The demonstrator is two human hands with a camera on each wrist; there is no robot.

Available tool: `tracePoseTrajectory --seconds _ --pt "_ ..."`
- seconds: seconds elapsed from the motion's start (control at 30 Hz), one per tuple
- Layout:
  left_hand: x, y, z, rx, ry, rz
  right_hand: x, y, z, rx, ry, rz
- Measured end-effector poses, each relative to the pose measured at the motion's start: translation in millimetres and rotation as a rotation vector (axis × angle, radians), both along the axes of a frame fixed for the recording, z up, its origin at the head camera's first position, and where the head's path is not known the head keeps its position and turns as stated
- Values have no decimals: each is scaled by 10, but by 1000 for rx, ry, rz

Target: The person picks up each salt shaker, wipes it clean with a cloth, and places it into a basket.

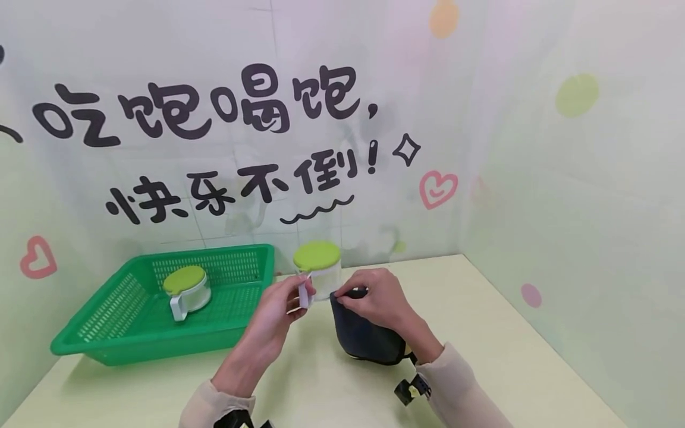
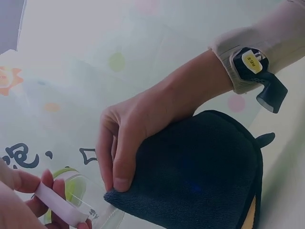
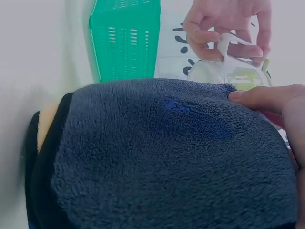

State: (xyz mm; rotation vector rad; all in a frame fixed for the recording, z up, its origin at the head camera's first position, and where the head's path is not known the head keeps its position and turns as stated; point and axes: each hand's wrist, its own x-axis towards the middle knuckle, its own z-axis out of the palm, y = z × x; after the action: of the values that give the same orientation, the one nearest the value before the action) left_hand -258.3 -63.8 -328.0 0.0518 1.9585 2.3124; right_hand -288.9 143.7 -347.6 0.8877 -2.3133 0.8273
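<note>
A clear seasoning jar (image 1: 327,279) with a green lid is held up by my left hand (image 1: 274,312), whose fingers curl round its white handle (image 2: 61,206). Close to the jar's right side, my right hand (image 1: 381,297) pinches a dark blue-grey cloth (image 1: 361,333) at its upper edge between thumb and fingers. The cloth hangs down from there, and a tan strip of its other side shows along the edge in the right wrist view. Its fuzzy surface (image 3: 167,157) fills much of that view and hides part of the jar.
At the left on the pale table (image 1: 316,386) stands a green plastic basket (image 1: 160,348) with slotted walls. A second green-lidded jar (image 1: 198,295) with a white handle sits in it. Behind the table is a wall covering (image 1: 364,238) with black lettering.
</note>
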Motion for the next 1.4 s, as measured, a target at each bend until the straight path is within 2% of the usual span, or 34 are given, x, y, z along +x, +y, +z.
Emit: tracePoseTrajectory --seconds 0.33,0.57,0.7,0.93,1.17,1.4 --pt "-9 36 -24 -80 36 -12 -8 7 85 -211 91 113" --pt "-14 32 -59 -58 13 -31 -6 81 60 -244 76 93" --pt "-7 -2 -73 -35 -3 -16 -18 96 28 -234 40 72" --pt "-10 -44 -2 -10 46 -27 -26 62 56 -148 10 97" --pt "-31 -67 41 13 33 -42 -41 27 30 -66 -55 133" --pt "-32 -95 40 44 22 -40 -91 84 5 -48 -71 78"
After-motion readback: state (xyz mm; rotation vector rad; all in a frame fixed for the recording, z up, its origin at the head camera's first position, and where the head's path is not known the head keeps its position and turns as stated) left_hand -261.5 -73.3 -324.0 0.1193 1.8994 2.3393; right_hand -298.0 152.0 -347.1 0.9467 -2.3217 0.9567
